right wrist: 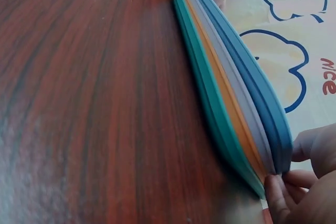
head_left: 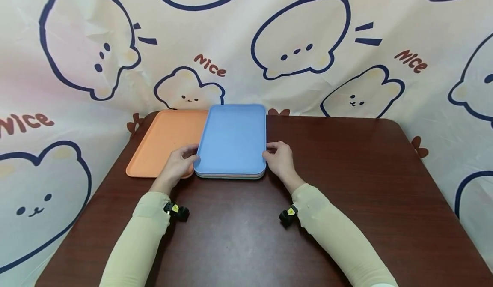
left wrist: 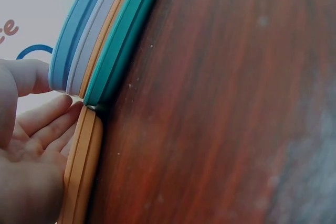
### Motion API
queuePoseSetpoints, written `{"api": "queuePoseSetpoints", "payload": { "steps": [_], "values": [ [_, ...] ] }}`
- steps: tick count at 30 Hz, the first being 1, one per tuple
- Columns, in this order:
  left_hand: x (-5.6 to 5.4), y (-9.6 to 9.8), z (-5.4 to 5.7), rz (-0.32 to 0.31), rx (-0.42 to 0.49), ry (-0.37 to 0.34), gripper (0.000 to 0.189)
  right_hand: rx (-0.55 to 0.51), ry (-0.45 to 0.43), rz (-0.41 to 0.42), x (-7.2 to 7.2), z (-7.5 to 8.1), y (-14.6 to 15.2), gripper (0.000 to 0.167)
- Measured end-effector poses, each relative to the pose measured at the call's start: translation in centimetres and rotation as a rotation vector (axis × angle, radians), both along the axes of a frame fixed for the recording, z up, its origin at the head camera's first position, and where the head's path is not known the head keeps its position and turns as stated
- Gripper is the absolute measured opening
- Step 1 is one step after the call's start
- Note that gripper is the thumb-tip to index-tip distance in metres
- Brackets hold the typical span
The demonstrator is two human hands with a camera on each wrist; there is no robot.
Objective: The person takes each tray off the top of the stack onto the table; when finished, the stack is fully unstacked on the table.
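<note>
A stack of rectangular trays stands near the table's far edge: a blue tray (head_left: 233, 137) on top, then a lavender tray (right wrist: 236, 82), an orange tray (right wrist: 226, 85) and a green tray (left wrist: 118, 51) at the bottom. My left hand (head_left: 179, 165) holds the near left edge, its thumb on the blue tray's side and its fingertips just below. On the opposite edge, my right hand (head_left: 280, 160) pinches the blue tray's rim, thumb against it and fingertips lower along the stack's side. Beside the stack, a separate orange tray (head_left: 165, 141) lies flat, partly under my left hand.
The dark wooden table (head_left: 239, 235) extends toward me and to the right. A cream curtain (head_left: 239, 34) with cartoon bears hangs behind and along both sides. Each wrist carries a small black camera (head_left: 181, 213).
</note>
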State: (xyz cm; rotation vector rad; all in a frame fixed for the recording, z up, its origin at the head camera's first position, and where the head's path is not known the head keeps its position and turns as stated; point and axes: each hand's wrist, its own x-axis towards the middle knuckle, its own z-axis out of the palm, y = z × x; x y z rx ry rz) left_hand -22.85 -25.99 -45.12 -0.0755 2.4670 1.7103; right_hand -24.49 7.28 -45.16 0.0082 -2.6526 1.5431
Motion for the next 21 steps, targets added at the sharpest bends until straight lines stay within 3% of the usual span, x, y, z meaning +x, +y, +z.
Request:
{"api": "queuePoseSetpoints", "payload": {
  "steps": [9,21],
  "values": [
    [-0.1,0.1,-0.3,-0.018,-0.007,0.026,0.054,-0.157,0.01,-0.14,0.4,0.1,0.8,0.034],
    [-0.2,0.0,-0.4,-0.041,0.005,0.006,0.06,-0.372,0.021,-0.221,1.2,-0.9,2.2,0.031]
  ]
}}
